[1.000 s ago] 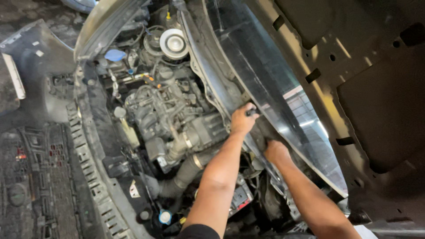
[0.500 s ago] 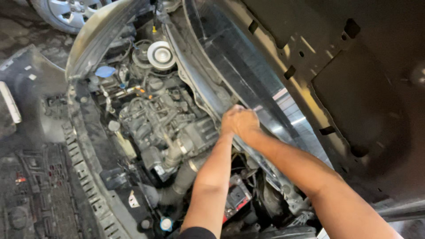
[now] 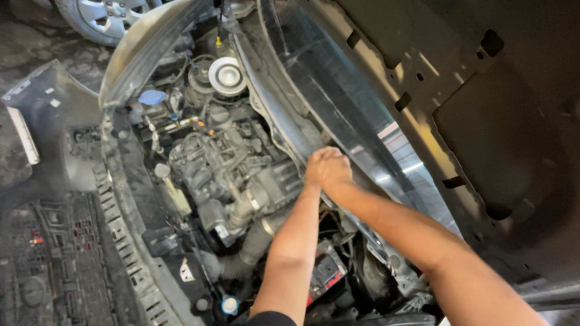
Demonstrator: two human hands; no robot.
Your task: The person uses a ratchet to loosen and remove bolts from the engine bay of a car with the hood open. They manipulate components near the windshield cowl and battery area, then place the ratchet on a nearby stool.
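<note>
Your two hands meet at one spot at the rear edge of the engine bay, against the dark cowl strip [image 3: 284, 130] that runs along the base of the windshield [image 3: 356, 121]. Right hand [image 3: 333, 169]: closed into a loose fist, knuckles up, lying over the left hand [image 3: 314, 175], of which only a sliver shows beneath it. Whether the left fingers are curled or flat cannot be told, nor whether either hand pinches anything, since the grip point is covered. Both forearms: bare, the left rising from the bottom centre, the right coming in from the lower right, converging at the wrists. Head view, further items: engine [image 3: 223, 169], grey and black, just left of the hands, with a thick ribbed intake hose [image 3: 251, 247] curving down below it. Round silver strut mount [image 3: 228, 75], near the top of the bay, well apart from the hands. Blue reservoir cap [image 3: 152, 96], at the left edge of the bay beside the fender [image 3: 145, 48]. Second small blue cap [image 3: 229, 305], at the bottom, near your left elbow. Red-and-black component [image 3: 323, 268], low between your two forearms. Raised hood underside [image 3: 483, 121], dark with punched holes, filling the right side. Wheel [image 3: 106, 18], in the top left corner on the floor side.
</note>
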